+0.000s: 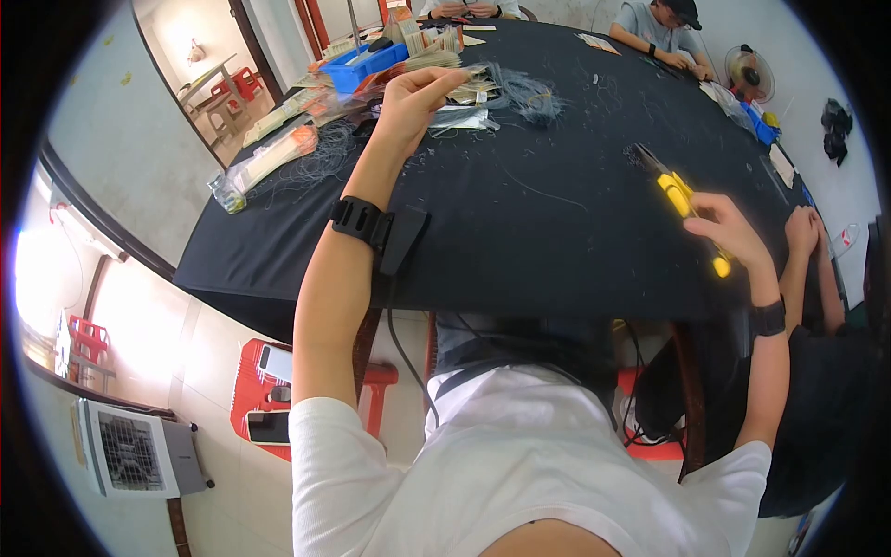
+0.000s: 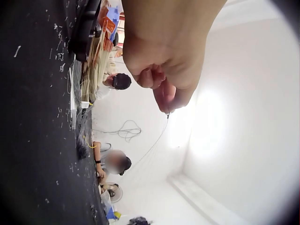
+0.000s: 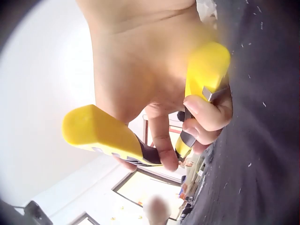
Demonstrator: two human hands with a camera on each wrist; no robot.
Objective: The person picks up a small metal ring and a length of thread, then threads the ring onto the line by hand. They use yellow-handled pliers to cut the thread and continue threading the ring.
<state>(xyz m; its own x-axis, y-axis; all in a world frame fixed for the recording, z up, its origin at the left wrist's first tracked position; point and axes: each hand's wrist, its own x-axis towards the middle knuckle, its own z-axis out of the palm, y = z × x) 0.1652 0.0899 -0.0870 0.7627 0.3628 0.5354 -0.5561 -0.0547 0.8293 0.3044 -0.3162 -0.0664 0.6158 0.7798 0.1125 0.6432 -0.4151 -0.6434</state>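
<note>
Raised over the far left part of the table, my left hand (image 1: 411,100) pinches the end of a thin clear line (image 2: 165,125) between thumb and fingertips. A tiny dark bit shows at the pinch in the left wrist view, too small to make out. The line trails down and away from the fingers. My right hand (image 1: 729,227) holds yellow-handled pliers (image 1: 676,193) at the table's right side, jaws pointing to the far left. In the right wrist view the handles (image 3: 101,131) are spread apart, with fingers curled round one of them.
A black cloth (image 1: 520,251) covers the table, dotted with small clippings. Tangled line (image 1: 529,93), stacks of card packets (image 1: 432,60) and a blue tray (image 1: 364,70) lie at the back left. A clear packet (image 1: 269,162) rests near the left edge. Other people sit around the table.
</note>
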